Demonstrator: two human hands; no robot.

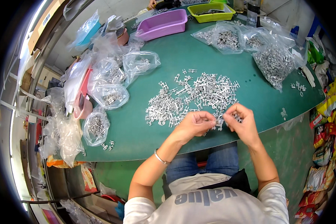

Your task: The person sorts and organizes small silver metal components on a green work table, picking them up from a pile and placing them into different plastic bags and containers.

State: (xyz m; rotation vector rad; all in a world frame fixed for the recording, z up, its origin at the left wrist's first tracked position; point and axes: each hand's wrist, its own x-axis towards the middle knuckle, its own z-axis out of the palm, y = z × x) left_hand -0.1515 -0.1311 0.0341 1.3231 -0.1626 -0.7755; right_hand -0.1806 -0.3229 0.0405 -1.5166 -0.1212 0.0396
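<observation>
We hold a small metal part (220,122) between our two hands at the near edge of the green table (198,56). Our left hand (193,125) is curled narrow, its fingertips pinching one end of the part, and our right hand (242,121) is closed the same way on the other end, so the piece sits in the gap between the two thumbs. Just beyond our knuckles, touching distance away, lies the loose heap of silver metal parts (194,95) spread across the table. To the left of the heap stand clear plastic bags (108,97) with more parts in them, and further bags (272,59) lie at the far right. At the far edge sit a purple tray (164,24) and a yellow-green tray (212,12).
</observation>
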